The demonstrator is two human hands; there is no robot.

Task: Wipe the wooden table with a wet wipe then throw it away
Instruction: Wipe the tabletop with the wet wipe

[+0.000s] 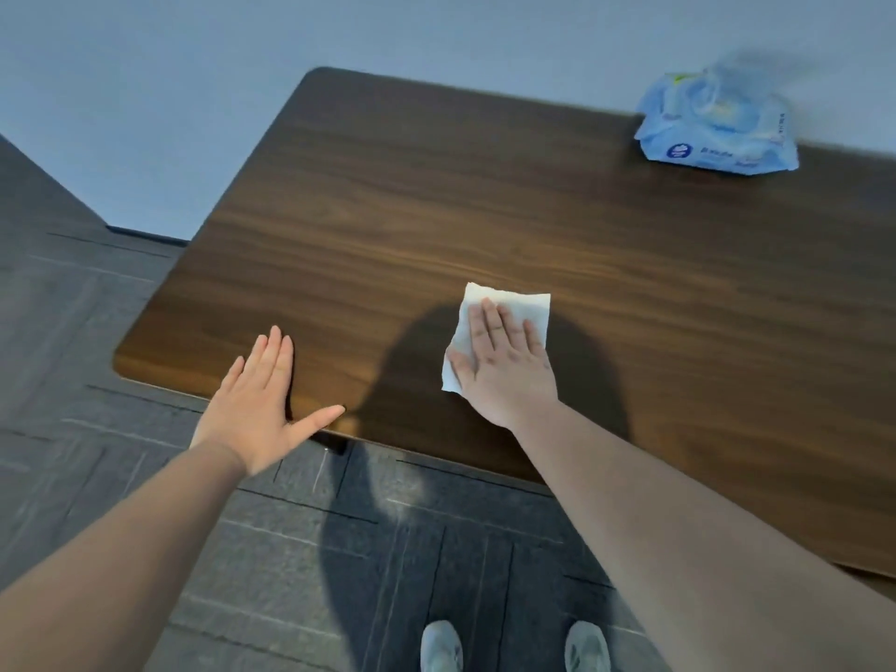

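A dark wooden table (388,196) fills the middle of the head view. A white wet wipe (521,308) lies spread flat near the table's front edge. My right hand (504,366) presses flat on the wipe with its fingers extended, covering its lower part. My left hand (262,405) rests open near the table's front left edge, fingers together and thumb spread, holding nothing.
A blue pack of wet wipes (717,128) sits at the table's far right edge against the pale wall. Dark grey floor tiles lie to the left and in front of the table. My two shoes (514,647) stand on the floor below.
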